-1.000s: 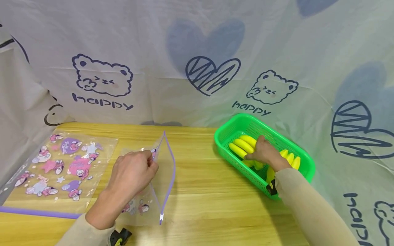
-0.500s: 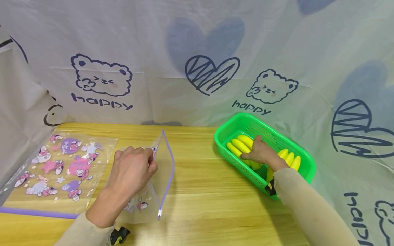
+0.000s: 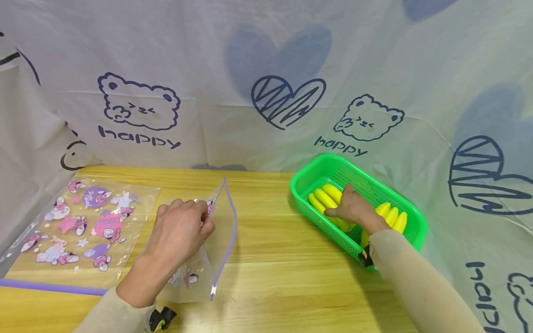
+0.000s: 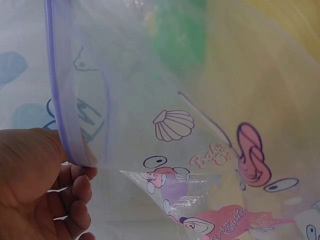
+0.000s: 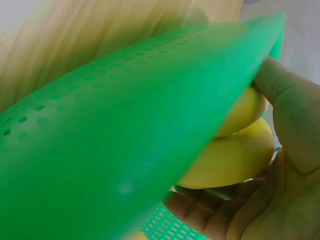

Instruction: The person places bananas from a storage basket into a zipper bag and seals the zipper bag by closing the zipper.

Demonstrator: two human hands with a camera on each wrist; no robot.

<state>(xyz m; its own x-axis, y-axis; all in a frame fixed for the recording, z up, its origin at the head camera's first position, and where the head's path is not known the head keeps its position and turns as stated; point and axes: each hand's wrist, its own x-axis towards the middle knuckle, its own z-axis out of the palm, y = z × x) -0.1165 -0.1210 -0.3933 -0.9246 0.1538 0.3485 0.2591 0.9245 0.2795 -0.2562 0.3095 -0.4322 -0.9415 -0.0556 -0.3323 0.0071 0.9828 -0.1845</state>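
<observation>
My left hand (image 3: 179,233) pinches one edge of a clear, cartoon-printed zipper bag (image 3: 220,236). Its purple zipper strip bows apart into a gap, with a white slider at the near end. In the left wrist view, thumb and fingers hold the bag's film (image 4: 170,125) beside the strip. My right hand (image 3: 356,210) reaches into the green basket (image 3: 320,222) and grips a bunch of yellow bananas (image 3: 322,199). The right wrist view has the thumb on one side of the bananas (image 5: 227,162) and curled fingers beneath; the basket wall hides part of them.
Another bunch of bananas (image 3: 393,217) lies at the basket's right end. A second printed bag (image 3: 83,231) lies flat on the wooden table (image 3: 275,286) at the left. A white patterned cloth (image 3: 233,138) hangs behind the table and along the basket's far side.
My right hand has shifted slightly left in the basket, and the bananas under it have moved a little. The bag's slider end has swung slightly left; my left hand stays nearly in place.
</observation>
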